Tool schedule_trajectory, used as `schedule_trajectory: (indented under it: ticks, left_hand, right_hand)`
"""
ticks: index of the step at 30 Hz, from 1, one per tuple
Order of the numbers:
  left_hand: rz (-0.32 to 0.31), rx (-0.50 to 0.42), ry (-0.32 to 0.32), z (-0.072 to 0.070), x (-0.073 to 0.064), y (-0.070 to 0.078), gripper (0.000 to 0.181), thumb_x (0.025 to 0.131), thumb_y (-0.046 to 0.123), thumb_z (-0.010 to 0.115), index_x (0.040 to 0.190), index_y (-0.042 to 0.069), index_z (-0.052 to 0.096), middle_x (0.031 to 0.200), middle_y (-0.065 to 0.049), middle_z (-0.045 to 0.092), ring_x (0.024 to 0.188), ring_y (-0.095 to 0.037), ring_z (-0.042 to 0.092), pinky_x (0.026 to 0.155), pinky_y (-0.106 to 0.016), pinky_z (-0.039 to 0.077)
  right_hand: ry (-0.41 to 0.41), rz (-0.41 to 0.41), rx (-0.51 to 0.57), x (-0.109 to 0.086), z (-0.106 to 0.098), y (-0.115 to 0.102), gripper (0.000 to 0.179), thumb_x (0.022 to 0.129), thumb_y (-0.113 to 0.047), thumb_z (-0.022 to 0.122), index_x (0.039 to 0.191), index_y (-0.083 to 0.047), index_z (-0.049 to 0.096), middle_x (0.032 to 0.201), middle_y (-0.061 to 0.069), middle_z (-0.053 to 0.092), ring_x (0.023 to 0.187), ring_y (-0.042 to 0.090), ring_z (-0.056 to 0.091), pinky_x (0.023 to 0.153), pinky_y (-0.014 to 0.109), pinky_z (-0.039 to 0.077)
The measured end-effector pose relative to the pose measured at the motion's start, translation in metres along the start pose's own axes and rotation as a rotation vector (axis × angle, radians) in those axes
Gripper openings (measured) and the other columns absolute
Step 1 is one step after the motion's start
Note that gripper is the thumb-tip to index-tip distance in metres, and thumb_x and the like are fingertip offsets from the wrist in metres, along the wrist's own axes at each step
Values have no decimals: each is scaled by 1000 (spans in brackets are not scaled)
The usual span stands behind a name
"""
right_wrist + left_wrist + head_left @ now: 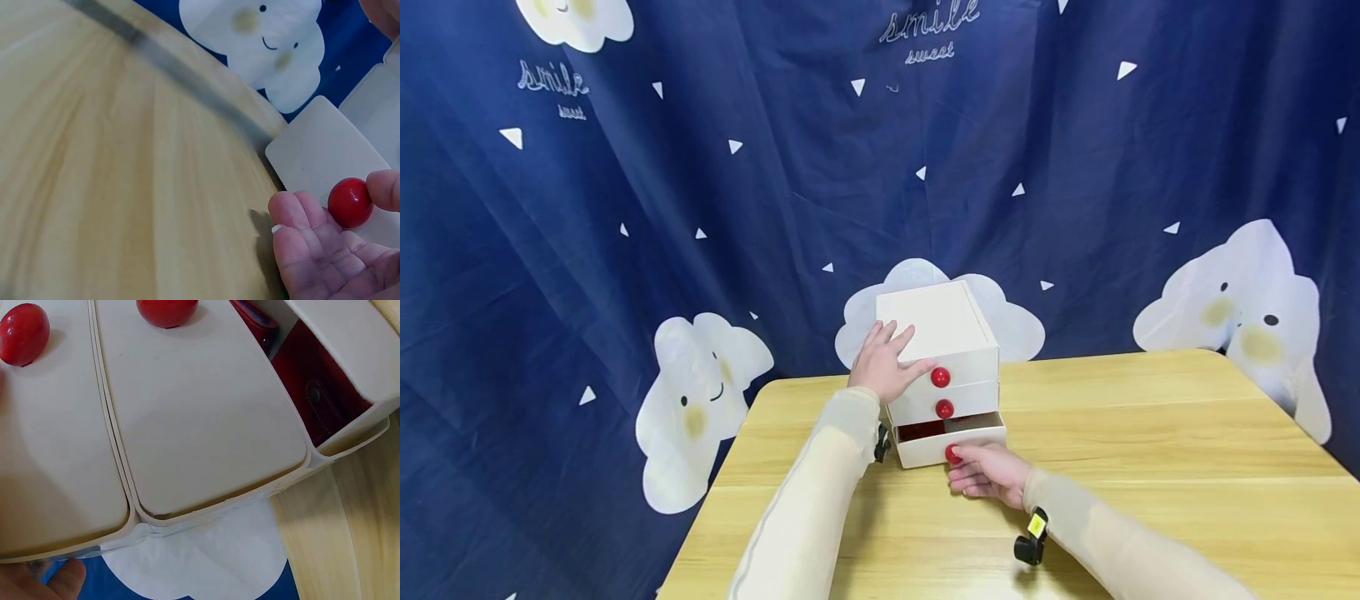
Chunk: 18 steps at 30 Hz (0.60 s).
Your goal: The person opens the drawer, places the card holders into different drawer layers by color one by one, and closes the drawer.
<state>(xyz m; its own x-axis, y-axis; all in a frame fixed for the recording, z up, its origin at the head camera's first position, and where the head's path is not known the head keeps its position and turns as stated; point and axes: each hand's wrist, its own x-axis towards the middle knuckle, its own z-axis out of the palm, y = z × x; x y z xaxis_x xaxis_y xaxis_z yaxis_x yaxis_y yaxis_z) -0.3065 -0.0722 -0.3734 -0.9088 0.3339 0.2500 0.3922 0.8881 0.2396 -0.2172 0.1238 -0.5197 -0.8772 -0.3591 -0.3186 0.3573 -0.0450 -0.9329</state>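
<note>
A small white drawer cabinet (936,321) with three stacked drawers stands near the table's back edge. My left hand (880,367) rests on its upper left side, fingers spread over the top and thumb reaching across the front of the top drawer. My right hand (992,473) pinches the red knob (350,203) of the bottom drawer (921,454) between thumb and fingers. That drawer is pulled partly out, while the upper two sit closed. Inside it, the left wrist view shows a dark red item with a snap button (319,381); its kind is unclear.
The cabinet stands on a light wooden table (1135,433). Behind it hangs a dark blue curtain (820,208) printed with white clouds and triangles. The middle drawer's red knob (944,409) sits just above the drawer opening.
</note>
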Motion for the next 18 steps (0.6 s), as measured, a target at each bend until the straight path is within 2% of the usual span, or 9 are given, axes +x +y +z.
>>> schedule_trajectory:
  ticks: [10, 18]
  left_hand:
    - [10, 12, 0, -3, 1, 1, 80, 83, 75, 49, 146, 26, 43, 154, -7, 32, 145, -26, 16, 116, -43, 19]
    - [7, 18, -2, -3, 2, 1, 80, 83, 75, 47, 146, 26, 44, 154, -6, 32, 145, -26, 16, 116, -41, 17]
  right_hand:
    - [57, -2, 16, 17, -2, -3, 51, 94, -33, 59, 118, 11, 54, 100, 22, 69, 81, 25, 70, 70, 30, 56]
    - [83, -7, 51, 26, -3, -3, 46, 96, -26, 56, 126, 8, 47, 105, 26, 66, 84, 28, 70, 71, 31, 56]
